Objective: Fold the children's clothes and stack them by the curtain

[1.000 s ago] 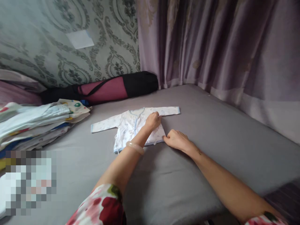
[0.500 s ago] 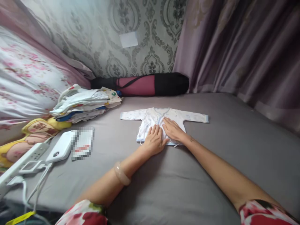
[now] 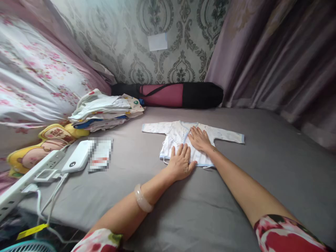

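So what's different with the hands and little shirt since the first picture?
The left hand uncurled and moved left and closer in. The right hand let go of the lower right corner of the shirt and moved up onto its front. Both now lie flat. The shirt stays spread on the bed.

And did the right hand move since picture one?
Yes. Judged against the bag, the right hand went left and closer, from a corner of the shirt onto its front.

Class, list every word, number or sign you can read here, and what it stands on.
No text reads for certain.
Yellow plush: dark characters, too blurred to read.
White device: round dark mark, too small to read.
Packet: hidden by pixelation.
Yellow tag: any writing too blurred.
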Demonstrator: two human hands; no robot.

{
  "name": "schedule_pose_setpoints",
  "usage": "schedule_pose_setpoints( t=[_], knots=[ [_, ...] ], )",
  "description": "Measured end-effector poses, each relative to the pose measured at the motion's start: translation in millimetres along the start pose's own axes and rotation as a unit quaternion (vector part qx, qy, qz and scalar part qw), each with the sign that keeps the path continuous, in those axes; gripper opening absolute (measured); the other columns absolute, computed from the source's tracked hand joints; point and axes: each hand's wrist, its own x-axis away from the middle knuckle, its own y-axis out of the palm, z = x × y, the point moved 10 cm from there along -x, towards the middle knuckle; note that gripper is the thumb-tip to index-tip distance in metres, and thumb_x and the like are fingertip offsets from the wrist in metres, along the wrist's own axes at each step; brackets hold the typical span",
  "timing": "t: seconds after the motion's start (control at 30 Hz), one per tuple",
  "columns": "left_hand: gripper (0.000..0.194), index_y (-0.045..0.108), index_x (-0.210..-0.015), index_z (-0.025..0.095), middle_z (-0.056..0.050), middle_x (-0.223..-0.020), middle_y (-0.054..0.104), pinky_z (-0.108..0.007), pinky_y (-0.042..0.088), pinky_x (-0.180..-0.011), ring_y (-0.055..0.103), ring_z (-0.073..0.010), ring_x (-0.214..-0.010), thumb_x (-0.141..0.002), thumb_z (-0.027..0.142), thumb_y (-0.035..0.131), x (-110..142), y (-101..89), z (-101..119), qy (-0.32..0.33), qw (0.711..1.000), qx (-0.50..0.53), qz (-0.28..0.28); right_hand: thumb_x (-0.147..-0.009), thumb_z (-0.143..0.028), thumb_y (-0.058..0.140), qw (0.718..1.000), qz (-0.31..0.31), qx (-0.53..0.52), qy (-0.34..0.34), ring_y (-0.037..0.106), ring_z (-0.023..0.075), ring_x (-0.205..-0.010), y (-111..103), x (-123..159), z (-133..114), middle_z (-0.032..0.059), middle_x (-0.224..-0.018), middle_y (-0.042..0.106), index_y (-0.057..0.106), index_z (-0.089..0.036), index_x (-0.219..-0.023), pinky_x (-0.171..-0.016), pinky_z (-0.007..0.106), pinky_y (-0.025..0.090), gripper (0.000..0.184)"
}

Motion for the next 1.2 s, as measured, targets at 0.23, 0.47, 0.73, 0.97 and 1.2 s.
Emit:
schedule_pose_setpoints(
  t=[0.23,0.47,0.73,0.97,1.2],
  knots=[
    [0.051,0.043,-0.138,0.013,-0.015,-0.149,0.042,-0.045,0.028,-0.114,0.037,-0.0250,-0.138,-0.100,0.044,0.028,4,-33.6,-13,-0.012,0.995,0.084,0.043,-0.097,-0.048,0.016,0.998,-0.027,-0.008,-0.064,0.009,0.0229,-0.148,1,37,-11,0.0095,-0.160,0.016,0.020,-0.011,-0.154,-0.119,0.048,0.007,0.067],
    [0.031,0.065,-0.099,0.013,-0.013,-0.101,0.067,-0.032,0.044,-0.085,0.061,-0.0232,-0.097,-0.092,0.039,0.050,24,-81.6,-115,-0.215,0.965,0.057,0.136,-0.099,-0.051,0.014,0.989,-0.045,-0.010,-0.138,0.007,0.0222,-0.148,3,122,-35,0.0101,-0.161,0.013,0.017,-0.011,-0.154,-0.120,0.045,0.008,0.069],
    [0.024,0.072,-0.082,0.012,-0.010,-0.080,0.072,-0.023,0.039,-0.062,0.062,-0.0176,-0.073,-0.085,0.022,0.050,35,-68.4,-148,-0.271,0.954,0.124,-0.024,-0.099,-0.033,0.034,0.984,-0.036,-0.028,-0.174,0.058,0.0219,-0.114,-40,171,-96,0.0116,-0.119,0.065,0.068,-0.018,-0.107,-0.097,0.033,0.040,0.038],
    [0.026,0.071,-0.073,0.011,-0.004,-0.056,0.059,-0.022,0.034,-0.052,0.052,-0.0136,-0.055,-0.080,0.019,0.047,36,-60.2,-150,-0.267,0.950,0.157,-0.041,-0.093,-0.030,0.047,0.982,-0.065,-0.053,-0.170,0.062,0.0199,-0.083,-21,147,-145,0.0094,-0.093,0.067,0.063,-0.016,-0.094,-0.069,0.028,0.040,0.021],
    [0.030,0.068,-0.067,0.013,0.000,-0.050,0.049,-0.023,0.033,-0.054,0.047,-0.0131,-0.052,-0.083,0.028,0.049,34,-57.1,-151,-0.278,0.943,0.181,-0.037,-0.087,-0.034,0.051,0.913,-0.110,-0.365,-0.145,0.052,0.0117,-0.059,-69,81,-111,-0.0005,-0.068,0.059,0.062,-0.016,-0.081,-0.054,0.022,0.037,0.023]
  ],
)
